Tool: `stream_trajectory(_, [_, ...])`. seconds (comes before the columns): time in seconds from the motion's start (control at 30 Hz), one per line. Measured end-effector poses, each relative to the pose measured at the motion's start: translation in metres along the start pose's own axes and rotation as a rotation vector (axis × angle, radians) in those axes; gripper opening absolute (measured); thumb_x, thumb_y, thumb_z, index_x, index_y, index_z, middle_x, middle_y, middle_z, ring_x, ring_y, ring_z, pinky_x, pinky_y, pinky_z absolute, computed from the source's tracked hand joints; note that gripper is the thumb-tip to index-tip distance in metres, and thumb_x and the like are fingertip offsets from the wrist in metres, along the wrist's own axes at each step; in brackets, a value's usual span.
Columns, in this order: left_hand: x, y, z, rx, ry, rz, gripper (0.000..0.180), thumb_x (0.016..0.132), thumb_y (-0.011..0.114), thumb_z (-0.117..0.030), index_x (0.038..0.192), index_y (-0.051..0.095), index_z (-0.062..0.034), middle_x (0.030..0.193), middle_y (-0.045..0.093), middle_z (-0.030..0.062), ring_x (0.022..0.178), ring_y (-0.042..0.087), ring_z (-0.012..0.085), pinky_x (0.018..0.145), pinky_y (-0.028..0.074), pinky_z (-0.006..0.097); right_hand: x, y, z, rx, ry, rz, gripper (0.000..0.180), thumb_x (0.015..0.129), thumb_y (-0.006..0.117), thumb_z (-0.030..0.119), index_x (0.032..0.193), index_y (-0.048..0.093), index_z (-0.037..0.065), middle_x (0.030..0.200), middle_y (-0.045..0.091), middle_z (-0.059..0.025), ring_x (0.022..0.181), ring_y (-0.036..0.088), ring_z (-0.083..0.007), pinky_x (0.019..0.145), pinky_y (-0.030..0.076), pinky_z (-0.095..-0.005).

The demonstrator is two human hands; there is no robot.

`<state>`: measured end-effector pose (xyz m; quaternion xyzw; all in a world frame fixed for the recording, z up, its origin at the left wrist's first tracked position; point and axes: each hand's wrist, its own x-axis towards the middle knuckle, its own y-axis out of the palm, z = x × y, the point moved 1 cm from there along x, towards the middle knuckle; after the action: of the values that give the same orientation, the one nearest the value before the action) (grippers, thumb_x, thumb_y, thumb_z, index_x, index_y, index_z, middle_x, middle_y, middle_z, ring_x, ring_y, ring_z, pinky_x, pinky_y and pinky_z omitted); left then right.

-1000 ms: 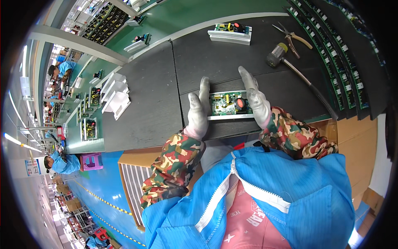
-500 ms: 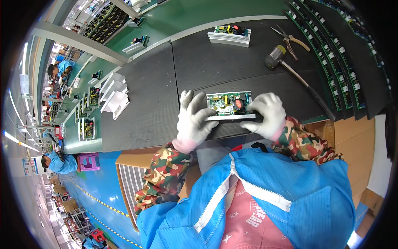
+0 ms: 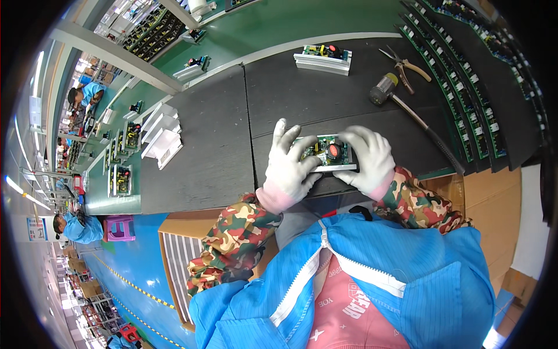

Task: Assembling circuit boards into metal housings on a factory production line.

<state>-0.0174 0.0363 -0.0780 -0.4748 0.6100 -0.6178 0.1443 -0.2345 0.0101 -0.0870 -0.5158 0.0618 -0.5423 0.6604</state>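
A green circuit board [image 3: 332,152] in a silver metal heat-sink frame lies on the black mat near its front edge. It carries a round black part with a red top and several small components. My left hand [image 3: 289,167], in a white glove, grips its left end, with the index finger over the board and the thumb at the near rail. The other fingers stretch away from me. My right hand [image 3: 370,161], also gloved, holds the right end, fingers over the far corner and thumb at the near edge. My fingers partly hide both ends.
A second framed board [image 3: 323,60] stands at the mat's far side. Beside it lie pliers [image 3: 405,68] and a mallet [image 3: 385,88]. Racked circuit boards [image 3: 465,99] line the right. Bare metal brackets [image 3: 163,136] sit at left, near the green conveyor [image 3: 125,202]. Co-workers sit farther left.
My left hand has slid right and further over the board, covering its left part. My right fingers have shifted left over the far right corner.
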Motion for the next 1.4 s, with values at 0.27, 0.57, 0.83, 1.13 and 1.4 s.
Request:
stream_trajectory(0.27, [0.020,-0.039,0.024,0.153,-0.071,0.021,0.078,0.074,0.074,-0.052,0.132,0.052,-0.0057,0.133,0.052,0.0224,0.127,0.043,0.0438,0.115,0.021,0.060,0.017,0.000,0.007,-0.049,-0.313,0.282,0.050,0.067,0.074,0.021,0.113,0.059,0.010,0.114,0.058,-0.0090,0.105,0.055,-0.0272,0.090,0.043,-0.0422])
stream_trajectory(0.57, [0.054,-0.059,0.039,0.238,-0.126,0.824,0.037,0.077,0.071,-0.025,0.107,0.060,-0.0060,0.091,0.068,0.0140,0.096,0.067,0.0308,0.115,0.034,0.038,0.084,-0.031,0.010,0.081,-0.629,0.389,0.063,0.066,0.075,0.036,0.120,0.060,0.008,0.110,0.063,-0.0149,0.095,0.063,-0.0331,0.083,0.050,-0.0461])
stream_trajectory(0.83, [0.007,-0.040,0.069,0.620,-0.054,0.409,0.015,0.081,0.058,-0.012,0.096,0.056,-0.0090,0.075,0.059,0.0054,0.078,0.065,0.0226,0.118,0.030,0.040,0.250,0.029,-0.064,-0.429,0.322,0.534,0.054,0.085,0.064,0.047,0.112,0.067,0.001,0.100,0.069,-0.0234,0.097,0.067,-0.0357,0.085,0.051,-0.0436])
stream_trajectory(1.13, [0.013,-0.039,0.079,0.537,0.083,0.313,0.018,0.077,0.059,-0.010,0.095,0.056,-0.0102,0.085,0.060,0.0040,0.089,0.064,0.0246,0.116,0.035,0.040,0.216,0.039,-0.100,-0.218,0.258,0.298,0.049,0.077,0.072,0.036,0.108,0.061,0.000,0.098,0.068,-0.0216,0.092,0.067,-0.0335,0.083,0.052,-0.0372])
stream_trajectory(1.4, [0.021,-0.037,0.091,0.317,0.222,-0.026,0.018,0.077,0.061,-0.018,0.090,0.058,-0.0069,0.134,0.054,0.0163,0.127,0.050,0.0374,0.112,0.039,0.046,0.161,0.066,-0.071,0.672,0.029,0.575,0.037,0.081,0.067,0.008,0.116,0.055,0.003,0.097,0.066,-0.0098,0.094,0.064,-0.0172,0.087,0.051,-0.0333])
